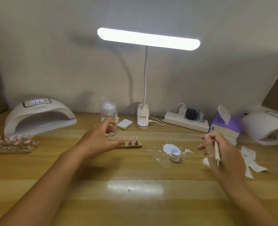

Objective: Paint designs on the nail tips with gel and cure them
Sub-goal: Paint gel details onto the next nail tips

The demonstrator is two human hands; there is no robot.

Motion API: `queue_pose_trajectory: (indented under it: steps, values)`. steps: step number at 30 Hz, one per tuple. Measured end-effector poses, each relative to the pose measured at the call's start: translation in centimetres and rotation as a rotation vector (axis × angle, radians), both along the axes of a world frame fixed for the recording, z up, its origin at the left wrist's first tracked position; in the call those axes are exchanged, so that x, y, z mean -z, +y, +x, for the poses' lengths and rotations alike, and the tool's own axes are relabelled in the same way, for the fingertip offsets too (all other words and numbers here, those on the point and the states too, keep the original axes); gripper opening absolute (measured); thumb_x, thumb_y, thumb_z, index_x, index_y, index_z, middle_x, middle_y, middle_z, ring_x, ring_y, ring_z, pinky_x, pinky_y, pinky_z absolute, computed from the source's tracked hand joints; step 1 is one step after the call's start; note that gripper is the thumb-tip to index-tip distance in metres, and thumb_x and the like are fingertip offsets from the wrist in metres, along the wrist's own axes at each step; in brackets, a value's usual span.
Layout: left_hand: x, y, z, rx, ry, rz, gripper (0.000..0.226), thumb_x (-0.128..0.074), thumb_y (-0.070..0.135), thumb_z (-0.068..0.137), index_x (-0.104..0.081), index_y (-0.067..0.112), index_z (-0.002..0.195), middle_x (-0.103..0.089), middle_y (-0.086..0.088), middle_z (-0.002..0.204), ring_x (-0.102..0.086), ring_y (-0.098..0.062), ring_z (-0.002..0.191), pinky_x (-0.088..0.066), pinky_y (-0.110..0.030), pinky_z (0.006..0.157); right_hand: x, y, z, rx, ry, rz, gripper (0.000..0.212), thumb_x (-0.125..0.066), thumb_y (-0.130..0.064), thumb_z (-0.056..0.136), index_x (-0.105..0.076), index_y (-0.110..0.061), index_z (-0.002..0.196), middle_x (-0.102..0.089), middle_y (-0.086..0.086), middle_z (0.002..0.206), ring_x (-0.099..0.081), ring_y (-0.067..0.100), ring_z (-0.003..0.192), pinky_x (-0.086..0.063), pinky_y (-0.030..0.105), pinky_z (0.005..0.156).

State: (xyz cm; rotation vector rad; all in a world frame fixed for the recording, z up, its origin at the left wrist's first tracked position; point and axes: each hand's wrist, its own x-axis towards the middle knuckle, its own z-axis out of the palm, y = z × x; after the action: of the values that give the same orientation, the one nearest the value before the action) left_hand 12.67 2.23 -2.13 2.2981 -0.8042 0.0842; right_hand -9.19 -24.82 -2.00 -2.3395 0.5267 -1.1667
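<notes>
Nail tips stood upright on a small wooden stand on the worktop, the left hand at the stand's left end with its grip spread and empty, the right hand well right of the stand, its grip pinching a white-handled nail tool, the open gel pot between.
</notes>
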Motion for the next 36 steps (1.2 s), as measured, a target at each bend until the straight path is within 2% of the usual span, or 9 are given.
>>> queue_pose_trajectory:
  steps: [2,3,7,11,13,16,22,29,36]
  values:
    - [-0.8,-0.3,-0.6,-0.034,-0.134,-0.095,0.054,-0.076,0.054,0.070,-0.050,0.036,0.114,-0.059,0.017,0.104,-0.057,-0.003,0.094,-0.054,-0.035,0.081,-0.3,-1.1,-0.5,0.063,0.183,-0.154,0.003,-0.061,-0.016,0.096,-0.059,-0.018,0.096,-0.067,-0.002,0.073,-0.060,0.020,0.064,-0.043,0.036,0.066]
    - [-1.1,-0.6,-1.0,-0.045,-0.199,-0.143,0.048,-0.075,0.051,0.072,-0.051,0.034,0.109,-0.059,0.017,0.099,-0.058,-0.003,0.089,-0.055,-0.036,0.078,-0.6,-1.5,-0.7,0.096,0.299,-0.156,0.012,-0.064,-0.013,0.091,-0.056,-0.019,0.097,-0.066,-0.002,0.076,-0.059,0.023,0.069,-0.038,0.036,0.072]
    - [-1.8,-3.3,-4.3,0.026,-0.283,-0.267,0.038,-0.069,0.053,0.072,-0.051,0.032,0.098,-0.059,0.017,0.085,-0.056,-0.002,0.076,-0.052,-0.031,0.065,-1.8,-2.9,-1.4,0.128,0.624,0.003,0.029,-0.070,-0.030,0.086,-0.047,-0.026,0.104,-0.062,-0.009,0.094,-0.057,0.024,0.099,-0.040,0.038,0.083]
    - [-0.4,-6.4,-7.8,0.175,-0.294,-0.143,0.034,-0.066,0.058,0.074,-0.049,0.038,0.096,-0.056,0.020,0.083,-0.054,0.001,0.076,-0.048,-0.023,0.065,-2.0,-3.8,-2.0,0.081,0.790,0.015,0.037,-0.070,-0.052,0.086,-0.042,-0.034,0.103,-0.056,-0.017,0.095,-0.056,0.014,0.097,-0.045,0.036,0.086]
    - [0.8,-7.6,-9.0,0.224,-0.235,-0.058,0.031,-0.064,0.059,0.078,-0.049,0.040,0.097,-0.055,0.022,0.087,-0.051,0.002,0.080,-0.043,-0.020,0.069,-1.7,-4.1,-2.2,0.068,0.862,0.011,0.038,-0.067,-0.054,0.087,-0.039,-0.035,0.105,-0.058,-0.017,0.099,-0.057,0.011,0.095,-0.047,0.035,0.088]
    - [2.1,-9.1,-10.3,0.243,-0.156,0.023,0.034,-0.061,0.063,0.080,-0.054,0.040,0.103,-0.052,0.024,0.096,-0.046,0.001,0.085,-0.037,-0.022,0.079,-1.4,-4.2,-2.1,0.036,0.860,0.009,0.038,-0.069,-0.051,0.087,-0.039,-0.035,0.105,-0.058,-0.016,0.098,-0.057,0.008,0.090,-0.048,0.033,0.084]
    - [2.2,-12.8,-11.4,0.081,-0.103,0.085,0.051,-0.059,0.070,0.075,-0.053,0.036,0.113,-0.050,0.017,0.109,-0.044,-0.007,0.107,-0.034,-0.028,0.093,-0.5,-3.5,-1.4,-0.030,0.738,-0.008,0.043,-0.073,-0.048,0.083,-0.036,-0.038,0.104,-0.053,-0.018,0.098,-0.055,0.008,0.091,-0.047,0.029,0.074]
    - [2.6,-15.0,-11.2,-0.103,-0.093,0.041,0.051,-0.059,0.070,0.075,-0.053,0.032,0.109,-0.052,0.013,0.106,-0.047,-0.011,0.105,-0.034,-0.030,0.092,0.6,-2.8,-0.5,-0.140,0.570,-0.046,0.047,-0.074,-0.040,0.077,-0.034,-0.040,0.101,-0.050,-0.019,0.094,-0.053,0.003,0.082,-0.043,0.019,0.062]
    - [2.7,-14.9,-10.9,-0.043,-0.140,-0.015,0.037,-0.062,0.060,0.081,-0.059,0.036,0.108,-0.053,0.014,0.110,-0.042,-0.008,0.099,-0.032,-0.026,0.083,0.9,-2.4,-0.1,-0.148,0.548,-0.110,0.046,-0.071,-0.041,0.079,-0.031,-0.039,0.101,-0.049,-0.017,0.094,-0.053,0.004,0.081,-0.047,0.020,0.065]
